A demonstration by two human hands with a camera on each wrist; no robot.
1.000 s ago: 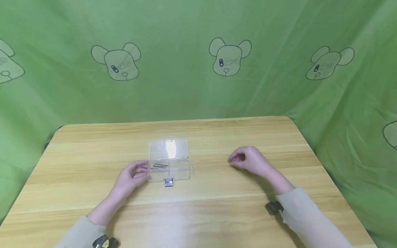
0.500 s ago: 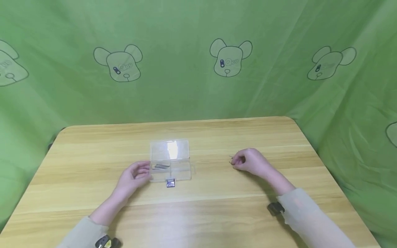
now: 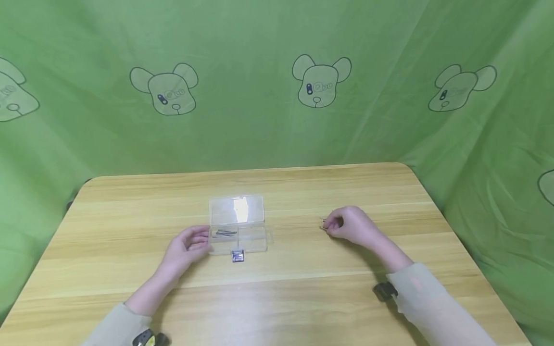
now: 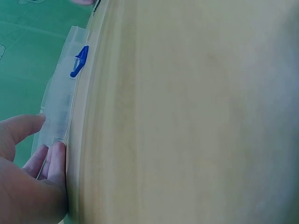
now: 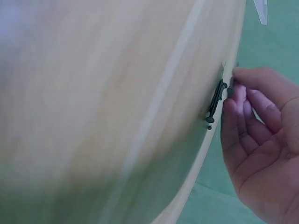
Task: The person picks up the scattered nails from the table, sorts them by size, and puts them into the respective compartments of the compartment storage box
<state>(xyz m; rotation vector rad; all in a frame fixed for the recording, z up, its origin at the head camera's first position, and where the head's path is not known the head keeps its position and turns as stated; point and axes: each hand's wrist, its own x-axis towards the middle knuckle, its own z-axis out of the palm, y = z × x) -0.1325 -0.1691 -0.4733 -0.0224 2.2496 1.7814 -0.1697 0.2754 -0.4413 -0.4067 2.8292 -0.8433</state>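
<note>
A clear plastic box (image 3: pixel 252 245) with its lid raised stands left of centre in the head view. Several nails (image 3: pixel 225 233) lie in its left part. My left hand (image 3: pixel 185 246) holds the box's left end, with thumb and fingertips on it in the left wrist view. To the right, my right hand (image 3: pixel 351 225) is low over the table, thumb and fingers together. In the right wrist view its fingertips pinch a dark nail (image 5: pixel 231 90), most of it hidden. Several loose nails (image 5: pixel 216 101) lie on the table right beside those fingertips.
The wooden table (image 3: pixel 277 298) fills the lower head view. A blue latch (image 3: pixel 238 255) sticks out from the box's front, and its clear lid (image 3: pixel 222 211) leans back behind it. Green curtain (image 3: pixel 242 139) hangs past the table's far and right edges.
The head view has shifted slightly. The right hand has drawn back a little, so that nails show more beside its fingertips. The left hand stays at the box.
</note>
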